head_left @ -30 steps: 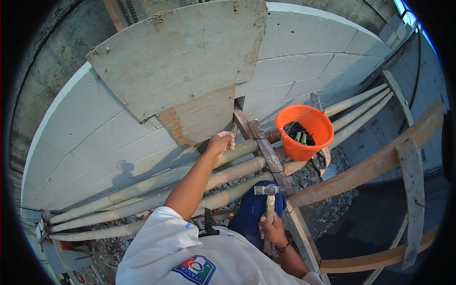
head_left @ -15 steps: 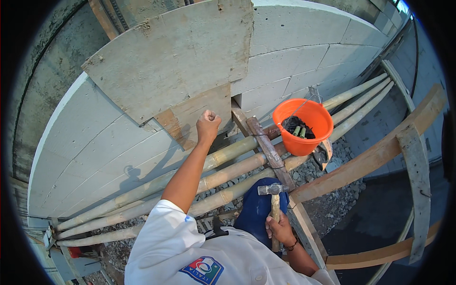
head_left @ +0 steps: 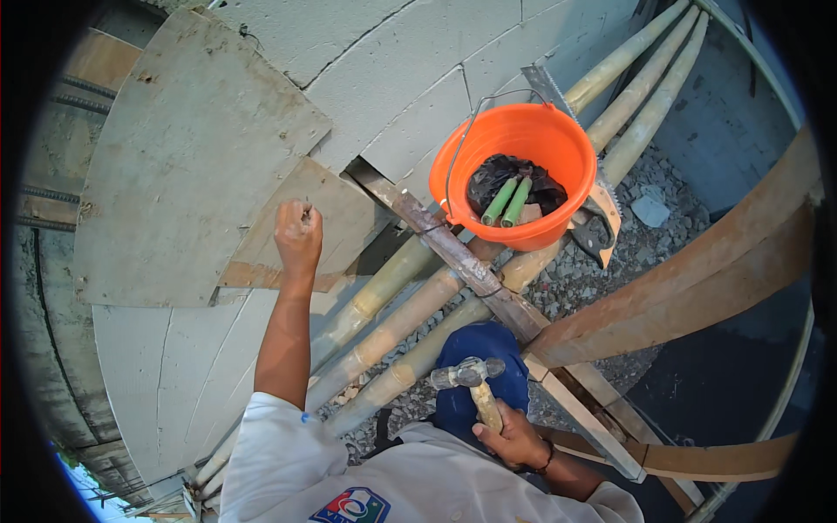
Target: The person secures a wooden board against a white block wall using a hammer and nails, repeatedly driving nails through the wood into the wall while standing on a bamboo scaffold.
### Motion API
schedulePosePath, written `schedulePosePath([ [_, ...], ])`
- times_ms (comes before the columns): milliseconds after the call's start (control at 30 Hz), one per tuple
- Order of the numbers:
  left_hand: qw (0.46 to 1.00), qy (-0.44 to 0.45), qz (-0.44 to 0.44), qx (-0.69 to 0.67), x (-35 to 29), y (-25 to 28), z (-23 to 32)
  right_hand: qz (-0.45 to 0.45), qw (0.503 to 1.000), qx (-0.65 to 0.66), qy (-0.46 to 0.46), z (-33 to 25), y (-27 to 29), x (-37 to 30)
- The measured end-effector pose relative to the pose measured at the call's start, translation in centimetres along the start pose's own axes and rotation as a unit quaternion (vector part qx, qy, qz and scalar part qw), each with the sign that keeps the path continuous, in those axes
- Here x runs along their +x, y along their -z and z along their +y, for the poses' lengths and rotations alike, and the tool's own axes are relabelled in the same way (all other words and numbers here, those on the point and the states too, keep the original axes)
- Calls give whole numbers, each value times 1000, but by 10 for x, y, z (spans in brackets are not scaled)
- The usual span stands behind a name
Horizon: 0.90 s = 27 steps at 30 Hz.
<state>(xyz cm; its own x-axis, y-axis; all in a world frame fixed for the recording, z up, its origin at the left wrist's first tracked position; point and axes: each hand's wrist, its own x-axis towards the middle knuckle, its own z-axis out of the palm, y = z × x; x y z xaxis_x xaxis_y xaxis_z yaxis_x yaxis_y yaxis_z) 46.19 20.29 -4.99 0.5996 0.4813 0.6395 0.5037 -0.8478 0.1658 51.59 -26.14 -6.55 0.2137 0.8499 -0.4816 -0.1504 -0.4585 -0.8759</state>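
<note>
My left hand (head_left: 298,237) is closed in a fist, raised in front of a small plywood piece (head_left: 336,216) below a large grey panel (head_left: 196,148). A tiny dark tip shows at its fingers, too small to name. Down at the lower right, my right hand (head_left: 516,438) grips a hammer (head_left: 486,408) by its pale wooden handle, the metal head over my blue-clad knee (head_left: 466,342). An orange bucket (head_left: 558,213) stands on the poles ahead of that hand. Inside it lie black plastic (head_left: 488,181) and two green-handled tools (head_left: 507,202), their working ends hidden.
Bamboo poles (head_left: 397,376) run diagonally beneath me, crossed by a wooden beam (head_left: 462,261). A handsaw (head_left: 600,228) sits beside the bucket. Pale block wall (head_left: 392,87) rises ahead. Curved wooden boards (head_left: 680,283) reach along the right, above rubble (head_left: 654,179).
The view has turned and the bucket looks nearer. My left fist still hovers before the plywood. The hammer, upright before, now tilts with its head to the left.
</note>
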Motion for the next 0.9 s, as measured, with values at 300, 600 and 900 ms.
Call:
schedulePosePath([
  [300,998,10,65,2,34,-29,-5,-32,999,5,14,-2,5,3],
  [600,992,92,80,43,43,-37,6,-52,999,1,-15,0,13,1],
  [900,944,274,128,-134,34,-40,4,-136,988,25,-63,-1,21,4],
])
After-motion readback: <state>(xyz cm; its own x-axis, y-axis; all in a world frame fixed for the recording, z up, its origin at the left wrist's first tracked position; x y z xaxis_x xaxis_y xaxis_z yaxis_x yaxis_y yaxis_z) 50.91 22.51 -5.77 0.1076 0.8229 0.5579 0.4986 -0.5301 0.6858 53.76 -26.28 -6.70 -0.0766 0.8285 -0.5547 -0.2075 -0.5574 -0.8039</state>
